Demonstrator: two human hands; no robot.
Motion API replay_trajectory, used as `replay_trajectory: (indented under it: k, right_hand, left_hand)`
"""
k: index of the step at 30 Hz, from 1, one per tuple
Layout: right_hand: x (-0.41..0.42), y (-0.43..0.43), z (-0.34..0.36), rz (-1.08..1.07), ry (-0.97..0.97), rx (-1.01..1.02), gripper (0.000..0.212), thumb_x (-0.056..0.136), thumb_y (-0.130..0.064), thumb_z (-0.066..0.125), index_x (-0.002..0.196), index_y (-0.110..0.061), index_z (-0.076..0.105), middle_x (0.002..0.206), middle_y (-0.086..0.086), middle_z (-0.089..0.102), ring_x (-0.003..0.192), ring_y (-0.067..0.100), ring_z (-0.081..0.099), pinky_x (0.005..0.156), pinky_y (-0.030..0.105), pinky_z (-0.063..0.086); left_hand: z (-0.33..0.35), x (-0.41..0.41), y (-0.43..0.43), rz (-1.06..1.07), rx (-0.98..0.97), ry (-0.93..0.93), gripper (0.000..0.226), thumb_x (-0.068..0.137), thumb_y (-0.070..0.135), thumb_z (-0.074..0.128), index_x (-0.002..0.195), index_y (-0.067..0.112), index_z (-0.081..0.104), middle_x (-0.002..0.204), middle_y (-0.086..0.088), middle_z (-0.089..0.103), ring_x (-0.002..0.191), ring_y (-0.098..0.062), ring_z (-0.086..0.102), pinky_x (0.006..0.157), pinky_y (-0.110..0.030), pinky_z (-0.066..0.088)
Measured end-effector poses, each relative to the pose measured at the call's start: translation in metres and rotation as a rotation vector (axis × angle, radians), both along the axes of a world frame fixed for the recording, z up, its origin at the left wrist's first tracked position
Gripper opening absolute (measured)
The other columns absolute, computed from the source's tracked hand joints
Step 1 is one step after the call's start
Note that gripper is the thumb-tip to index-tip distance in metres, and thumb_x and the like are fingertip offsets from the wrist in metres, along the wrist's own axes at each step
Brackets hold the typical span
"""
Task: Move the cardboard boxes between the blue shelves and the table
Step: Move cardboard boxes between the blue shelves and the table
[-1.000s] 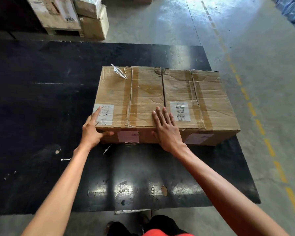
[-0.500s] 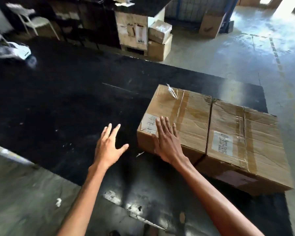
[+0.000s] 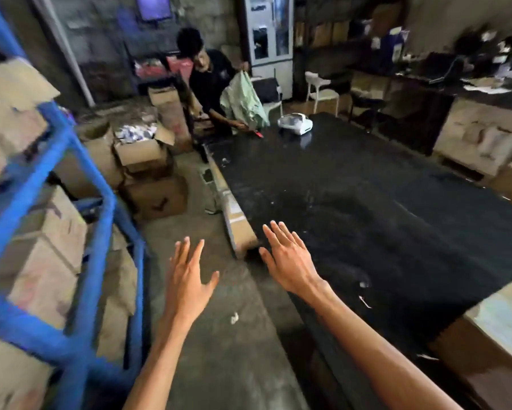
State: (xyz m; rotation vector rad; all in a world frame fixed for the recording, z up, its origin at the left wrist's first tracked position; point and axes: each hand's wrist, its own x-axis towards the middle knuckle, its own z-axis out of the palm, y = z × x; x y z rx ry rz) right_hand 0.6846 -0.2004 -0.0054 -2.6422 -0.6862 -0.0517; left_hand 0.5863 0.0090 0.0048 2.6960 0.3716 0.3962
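My left hand (image 3: 189,279) hangs open over the concrete floor, fingers spread, holding nothing. My right hand (image 3: 287,258) is open too, above the near left corner of the black table (image 3: 367,202). The cardboard box (image 3: 497,329) that lies on the table shows only as a corner at the right edge, well away from both hands. The blue shelves (image 3: 86,173) stand at the left, packed with several cardboard boxes (image 3: 41,261).
A person (image 3: 210,84) at the table's far end handles a pale green bag. A white device (image 3: 296,124) sits on the table near them. Several cardboard boxes (image 3: 148,173), one open, lie on the floor between shelves and table. Chairs and desks fill the back right.
Both hands have come off the box on the table. The view has swung left, so the blue shelves are in sight and the box has slid to the right edge.
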Motion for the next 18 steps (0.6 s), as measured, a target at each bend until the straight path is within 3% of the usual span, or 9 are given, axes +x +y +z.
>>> replay_trajectory:
  k: [8,12,18]
  right_hand:
    - [-0.039,0.175,0.050,0.463,-0.135,0.044,0.060,0.111,-0.042,0.036,0.165,-0.020,0.020,0.173,0.004,0.013,0.161,0.021,0.010,0.128,0.038,0.014]
    - [-0.076,0.229,0.073,0.725,-0.167,0.095,0.059,0.110,-0.040,0.040,0.163,-0.016,0.027,0.171,0.008,0.021,0.159,0.022,0.018,0.127,0.038,0.021]
    - [-0.148,0.271,0.090,1.030,-0.095,0.187,0.059,0.109,-0.040,0.045,0.162,-0.017,0.031,0.169,0.009,0.028,0.155,0.026,0.029,0.119,0.047,0.035]
  left_hand:
    - [0.030,-0.124,0.095,0.406,0.040,-0.119,0.080,0.079,0.018,0.086,0.148,0.001,0.049,0.156,-0.028,0.039,0.147,-0.048,0.035,0.121,-0.057,0.030]
    - [0.038,-0.186,0.098,0.621,0.008,-0.141,0.079,0.090,0.032,0.074,0.157,0.009,0.037,0.167,-0.017,0.023,0.156,-0.035,0.018,0.126,-0.043,0.018]
    - [0.045,-0.274,0.071,0.902,0.059,-0.190,0.076,0.091,0.035,0.071,0.155,0.010,0.040,0.166,-0.014,0.026,0.156,-0.034,0.020,0.127,-0.041,0.017]
